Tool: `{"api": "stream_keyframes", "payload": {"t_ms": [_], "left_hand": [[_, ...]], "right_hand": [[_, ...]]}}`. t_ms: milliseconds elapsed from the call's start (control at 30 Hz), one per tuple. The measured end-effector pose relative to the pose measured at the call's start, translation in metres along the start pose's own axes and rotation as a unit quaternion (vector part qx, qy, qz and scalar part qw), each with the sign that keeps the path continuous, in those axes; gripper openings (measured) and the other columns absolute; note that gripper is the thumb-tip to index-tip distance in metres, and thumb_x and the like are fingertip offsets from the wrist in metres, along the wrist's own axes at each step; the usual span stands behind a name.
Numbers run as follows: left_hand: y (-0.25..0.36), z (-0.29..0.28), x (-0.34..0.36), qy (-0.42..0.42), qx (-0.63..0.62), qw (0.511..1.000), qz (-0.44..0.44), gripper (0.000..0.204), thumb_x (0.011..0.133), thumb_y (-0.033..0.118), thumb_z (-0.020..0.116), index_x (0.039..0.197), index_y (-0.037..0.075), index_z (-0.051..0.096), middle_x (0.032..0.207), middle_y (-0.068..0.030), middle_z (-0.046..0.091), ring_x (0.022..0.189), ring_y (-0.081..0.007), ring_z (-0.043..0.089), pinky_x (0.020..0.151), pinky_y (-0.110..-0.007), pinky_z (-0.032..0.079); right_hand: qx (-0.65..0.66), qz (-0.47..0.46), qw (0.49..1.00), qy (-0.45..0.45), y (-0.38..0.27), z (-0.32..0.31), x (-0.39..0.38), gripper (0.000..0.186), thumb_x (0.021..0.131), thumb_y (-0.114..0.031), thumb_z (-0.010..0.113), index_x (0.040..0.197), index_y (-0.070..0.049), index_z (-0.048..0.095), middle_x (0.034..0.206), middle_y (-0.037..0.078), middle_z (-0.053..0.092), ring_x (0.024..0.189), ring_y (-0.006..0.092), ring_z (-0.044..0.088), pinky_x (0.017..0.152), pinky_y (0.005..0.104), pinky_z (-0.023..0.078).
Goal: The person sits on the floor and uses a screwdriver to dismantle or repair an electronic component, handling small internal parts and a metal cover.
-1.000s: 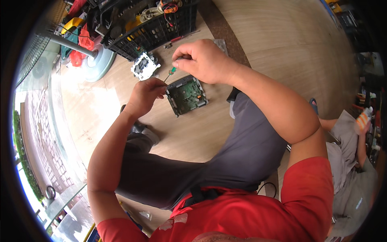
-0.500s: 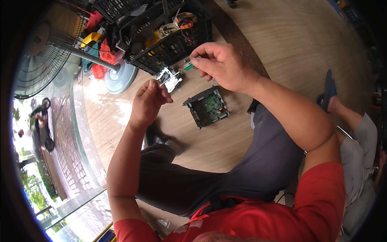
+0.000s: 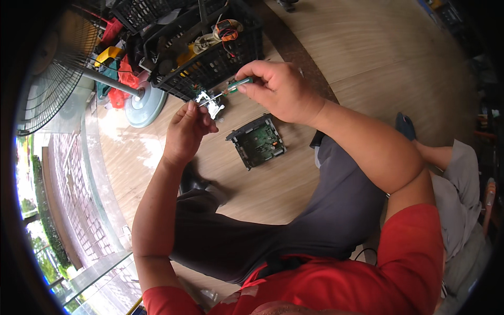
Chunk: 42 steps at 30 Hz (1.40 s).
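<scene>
Your right hand (image 3: 281, 90) is raised in front of you, forearm running up from the lower right, wrist bent and knuckles up. Its fingers (image 3: 251, 86) are pressed together around the green handle of a small screwdriver (image 3: 227, 90), whose thin metal shaft slants down and to the left from them. Your left hand (image 3: 185, 128) comes up from the lower left on a straight forearm, fingers (image 3: 195, 113) bunched together at the shaft's tip; whether they pinch something tiny there I cannot tell.

Just past the screwdriver tip, beyond your left fingers, a small white and metal part (image 3: 212, 104) lies on the wooden floor (image 3: 367, 58). Below your right fingers and to the right of your left ones, apart from both hands, sits an open dark square casing with a green circuit board (image 3: 257, 142) inside, flat on the pale wood planks.

Beyond both hands stands a black plastic lattice crate (image 3: 220, 52) holding wires and tools. To the left of your left fingers, a standing fan's round grey base (image 3: 144, 107) and metal pole rest on the floor, with its wire grille farther left.
</scene>
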<state>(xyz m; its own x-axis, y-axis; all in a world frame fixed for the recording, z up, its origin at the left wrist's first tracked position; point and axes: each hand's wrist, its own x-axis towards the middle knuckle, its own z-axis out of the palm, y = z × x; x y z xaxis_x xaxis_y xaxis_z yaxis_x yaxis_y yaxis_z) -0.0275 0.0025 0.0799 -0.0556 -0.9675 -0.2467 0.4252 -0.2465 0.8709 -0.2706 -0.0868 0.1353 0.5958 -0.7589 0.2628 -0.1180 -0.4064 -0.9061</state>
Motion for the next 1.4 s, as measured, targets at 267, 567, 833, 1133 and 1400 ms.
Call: {"api": "stream_keyframes", "payload": {"t_ms": [267,567,833,1133,1400], "left_hand": [[-0.007,0.003,0.004,0.044,0.064,0.996,0.041,0.028,0.103,0.031,0.042,0.092,0.007,0.052,0.073,-0.0023,0.051,0.064,-0.0149,0.054,0.065,-0.032,0.05],[0.001,0.009,0.005,0.036,0.128,0.99,0.053,0.031,0.103,0.033,0.042,0.088,0.007,0.051,0.068,0.0008,0.046,0.06,-0.0118,0.049,0.063,-0.029,0.048],[0.0,0.006,0.009,0.047,0.253,0.965,0.054,0.024,0.102,0.022,0.045,0.09,0.005,0.056,0.073,0.0027,0.05,0.063,-0.0054,0.048,0.06,-0.022,0.045],[-0.007,-0.016,0.015,0.058,0.299,0.95,0.061,0.025,0.102,0.025,0.047,0.092,0.005,0.058,0.067,0.0042,0.045,0.063,-0.0047,0.042,0.06,-0.021,0.037],[-0.005,-0.023,0.024,0.043,0.391,0.912,0.118,0.023,0.1,0.018,0.048,0.098,-0.001,0.061,0.07,0.0017,0.049,0.065,-0.0061,0.046,0.064,-0.022,0.04]], "right_hand": [[-0.102,-0.11,0.989,-0.012,0.008,0.002,0.001,0.017,0.085,-0.014,0.067,0.098,-0.002,0.064,0.078,0.017,0.066,0.069,0.0254,0.066,0.061,0.0338,0.05],[0.025,0.115,0.99,-0.076,0.009,0.001,0.005,0.024,0.094,-0.022,0.06,0.101,0.0,0.064,0.074,0.006,0.067,0.058,0.0092,0.06,0.054,0.0262,0.05],[-0.116,-0.089,0.989,-0.005,0.03,0.001,0.005,0.019,0.083,-0.017,0.066,0.097,-0.003,0.067,0.082,0.018,0.068,0.075,0.0301,0.067,0.07,0.0371,0.052],[-0.12,-0.026,0.991,-0.044,0.039,0.008,0.011,0.023,0.083,-0.026,0.065,0.088,-0.004,0.071,0.082,0.019,0.069,0.081,0.034,0.067,0.076,0.0392,0.052],[-0.114,0.042,0.988,-0.092,0.032,0.0,0.009,0.024,0.086,-0.026,0.063,0.089,-0.005,0.071,0.072,0.009,0.07,0.075,0.0242,0.068,0.072,0.0349,0.052]]}}
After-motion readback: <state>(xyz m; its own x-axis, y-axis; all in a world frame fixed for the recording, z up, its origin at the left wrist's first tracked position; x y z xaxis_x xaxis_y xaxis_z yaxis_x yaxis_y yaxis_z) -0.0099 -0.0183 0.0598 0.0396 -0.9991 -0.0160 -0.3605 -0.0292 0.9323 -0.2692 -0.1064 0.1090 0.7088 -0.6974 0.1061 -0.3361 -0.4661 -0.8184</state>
